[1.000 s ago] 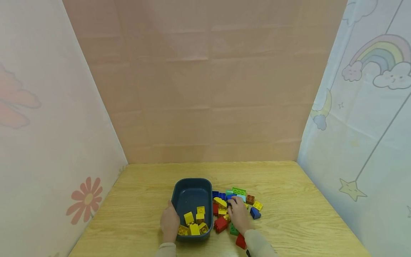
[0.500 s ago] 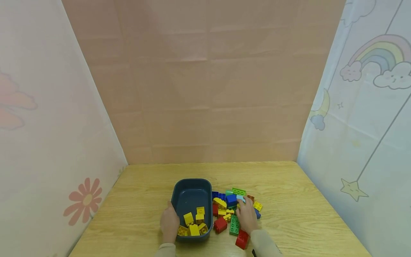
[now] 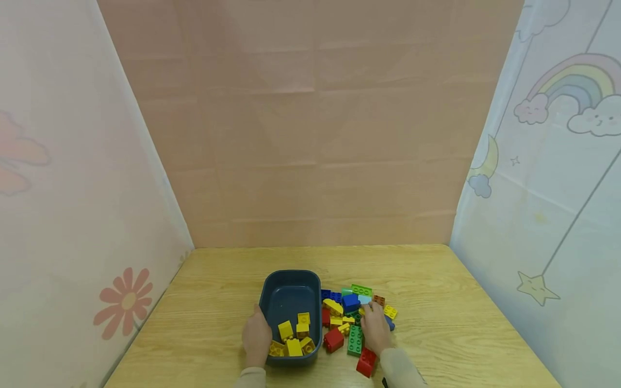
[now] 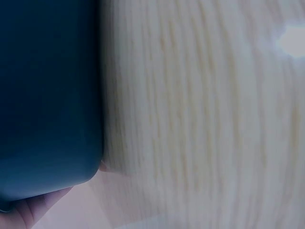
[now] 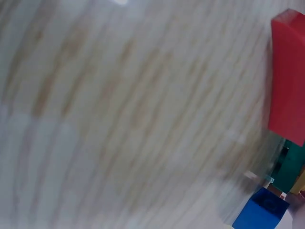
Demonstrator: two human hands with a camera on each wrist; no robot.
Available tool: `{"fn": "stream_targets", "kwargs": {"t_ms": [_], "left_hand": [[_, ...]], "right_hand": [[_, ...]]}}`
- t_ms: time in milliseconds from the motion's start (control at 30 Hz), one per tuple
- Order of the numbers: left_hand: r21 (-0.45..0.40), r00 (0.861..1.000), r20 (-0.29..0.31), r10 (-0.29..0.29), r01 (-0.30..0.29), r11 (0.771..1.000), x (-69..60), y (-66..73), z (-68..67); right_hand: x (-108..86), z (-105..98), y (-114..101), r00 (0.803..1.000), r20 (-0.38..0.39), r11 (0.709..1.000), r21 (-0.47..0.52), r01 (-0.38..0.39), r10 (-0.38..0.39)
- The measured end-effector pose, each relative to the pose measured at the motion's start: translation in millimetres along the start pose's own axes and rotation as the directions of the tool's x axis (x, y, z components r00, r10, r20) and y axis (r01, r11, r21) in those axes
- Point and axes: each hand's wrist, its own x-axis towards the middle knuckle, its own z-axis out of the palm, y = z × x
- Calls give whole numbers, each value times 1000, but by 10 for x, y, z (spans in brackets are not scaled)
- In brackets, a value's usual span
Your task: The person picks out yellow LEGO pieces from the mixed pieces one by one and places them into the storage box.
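Observation:
A dark blue-grey bin [image 3: 289,276] stands on the table with several yellow toy building bricks [image 3: 294,347] in its near end. My left hand [image 3: 257,335] grips the bin's left wall; part of its fingers shows below the bin in the left wrist view. To the bin's right lies a mixed pile of bricks. There my right hand [image 3: 375,327] pinches a small yellow brick [image 3: 361,311], mostly covered by the fingers. Close to it are a blue brick [image 3: 350,302], a green brick [image 3: 355,339] and a light blue brick [image 3: 364,299]. The right wrist view barely catches the fingertips.
A red brick [image 3: 333,340] lies against the bin's right side, and a red curved brick [image 3: 366,362] is beside the right wrist. Yellow [image 3: 390,311] and brown bricks [image 3: 379,300] sit at the pile's right edge. Fabric walls enclose the wooden table [image 3: 208,280].
My right hand has moved slightly right, from the blue brick to the small yellow one, uncovering the blue and green bricks. The left hand and the bin have stayed in place.

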Motion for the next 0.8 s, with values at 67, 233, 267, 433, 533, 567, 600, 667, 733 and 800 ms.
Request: {"fn": "stream_targets", "kwargs": {"t_ms": [67, 233, 267, 433, 533, 567, 600, 667, 733, 800], "left_hand": [[-1, 1000, -1, 3, -3, 1000, 1, 2, 1], [-8, 1000, -1, 12, -12, 1000, 4, 10, 4], [-9, 1000, -1, 13, -13, 1000, 5, 11, 4], [-13, 1000, 0, 4, -4, 1000, 4, 17, 5], [-16, 1000, 2, 0, 0, 1000, -1, 19, 3], [-16, 1000, 1, 0, 0, 1000, -3, 19, 2], [-15, 1000, -1, 1, -1, 1000, -5, 18, 3], [-13, 1000, -6, 3, -3, 1000, -8, 13, 4], [-11, 1000, -12, 5, -5, 1000, -11, 6, 8], [-10, 1000, -13, 4, -4, 1000, -13, -1, 8]], "right_hand": [[-2, -1, 1, 1000, -5, 1000, 7, 9, -9], [-6, -27, 1, 1000, 4, 1000, 24, -3, 3], [-7, -35, 1, 1000, 5, 1000, 31, -6, 6], [-12, -53, 12, 1000, -26, 998, 60, -1, 3], [-18, -46, 24, 996, -89, 997, 73, 26, -19], [-18, -40, 31, 993, -119, 996, 78, 37, -27], [-16, -34, 34, 988, -151, 995, 87, 49, -35], [-6, -25, 29, 976, -215, 992, 106, 68, -44], [16, -25, 0, 962, -270, 988, 132, 80, -42], [45, -27, -57, 953, -301, 984, 159, 86, -35]]}}
